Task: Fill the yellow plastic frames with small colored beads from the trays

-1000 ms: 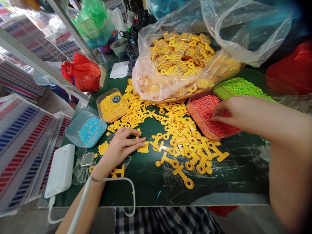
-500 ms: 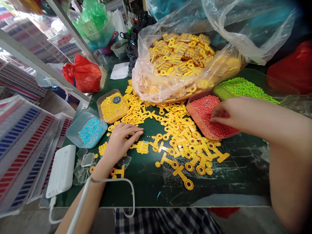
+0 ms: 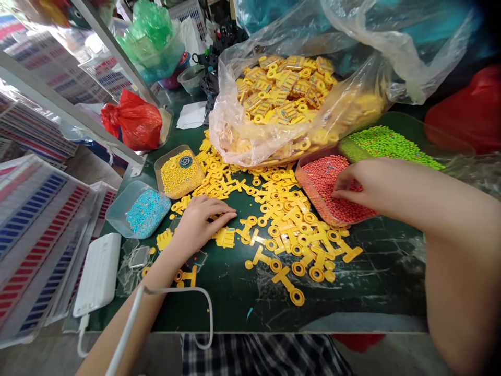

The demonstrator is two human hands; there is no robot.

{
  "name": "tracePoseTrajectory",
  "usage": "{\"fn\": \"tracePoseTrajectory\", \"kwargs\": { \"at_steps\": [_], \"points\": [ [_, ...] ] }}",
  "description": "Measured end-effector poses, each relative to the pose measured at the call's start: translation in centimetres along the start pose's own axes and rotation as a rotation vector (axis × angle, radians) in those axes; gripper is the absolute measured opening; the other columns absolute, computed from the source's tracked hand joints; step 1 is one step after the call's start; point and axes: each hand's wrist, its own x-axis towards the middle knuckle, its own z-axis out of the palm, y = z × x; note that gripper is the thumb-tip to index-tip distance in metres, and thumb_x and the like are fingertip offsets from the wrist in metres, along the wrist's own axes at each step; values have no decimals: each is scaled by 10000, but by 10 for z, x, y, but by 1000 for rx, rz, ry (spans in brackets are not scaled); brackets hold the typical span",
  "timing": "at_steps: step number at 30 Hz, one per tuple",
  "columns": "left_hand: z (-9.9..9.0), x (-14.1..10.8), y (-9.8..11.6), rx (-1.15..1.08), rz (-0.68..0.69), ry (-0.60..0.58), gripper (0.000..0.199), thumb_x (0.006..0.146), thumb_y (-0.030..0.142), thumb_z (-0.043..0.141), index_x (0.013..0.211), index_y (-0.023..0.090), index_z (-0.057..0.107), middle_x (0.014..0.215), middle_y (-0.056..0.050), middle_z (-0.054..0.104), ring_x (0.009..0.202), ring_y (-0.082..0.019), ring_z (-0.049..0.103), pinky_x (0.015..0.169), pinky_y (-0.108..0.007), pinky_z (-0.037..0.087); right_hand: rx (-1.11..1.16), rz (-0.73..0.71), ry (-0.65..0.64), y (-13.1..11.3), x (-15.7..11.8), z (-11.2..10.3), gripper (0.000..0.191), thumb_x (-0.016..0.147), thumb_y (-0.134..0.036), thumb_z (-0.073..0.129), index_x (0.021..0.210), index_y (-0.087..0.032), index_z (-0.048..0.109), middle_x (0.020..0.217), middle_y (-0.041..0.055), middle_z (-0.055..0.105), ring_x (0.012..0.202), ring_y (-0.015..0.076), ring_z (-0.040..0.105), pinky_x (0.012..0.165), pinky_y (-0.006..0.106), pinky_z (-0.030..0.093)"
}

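fingers (image 3: 346, 196) in beads (image 3: 327, 177), green table (image 3: 242, 292), cluttered room (image 3: 84, 166)

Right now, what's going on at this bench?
The person's right hand has its fingertips at the small red beads in an open plastic tub. The left hand is beside a flat yellow hand-shaped plastic piece on the dark green tabletop; its grip is unclear. Behind lies an open clear plastic bag of yellow pieces.

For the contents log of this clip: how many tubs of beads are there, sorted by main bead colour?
Blue-bead tub: 1
Yellow-bead tub: 1
Red-bead tub: 1
Green-bead tub: 1
Total: 4
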Motion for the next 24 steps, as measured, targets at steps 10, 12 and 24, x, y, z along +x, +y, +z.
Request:
{"fn": "tracePoseTrajectory", "kwargs": {
  "at_steps": [10, 12, 24],
  "points": [
    [15, 56, 22, 44, -27, -83, 186, 917, 387, 640, 872, 260, 768, 972, -9, 778, 928, -214, 670, 837, -378, 419, -81, 19, -84, -8, -1, -10, 218, 877, -223, 546, 670, -194, 608, 677, 41, 605, 583, 152, 498, 577, 329, 305],
    [16, 56, 22, 25, -44, -82, 172, 900, 391, 661, 864, 263, 771, 950, -5, 780, 905, -213, 670, 830, -376, 428, -82, 20, -86, -9, -2, -12, 218, 880, -216, 545, 674, -188, 610, 684, 43, 602, 579, 146, 489, 576, 330, 302],
    [16, 47, 20, 12, 4, -118, 232, 909, 389, 648, 799, 192, 700, 944, -33, 726, 899, -209, 616, 850, -365, 424, -23, -21, -56, -1, 4, 0, 197, 813, -214, 603, 617, -219, 612, 600, 2, 584, 525, 145, 481, 536, 316, 317]
  ]
}}
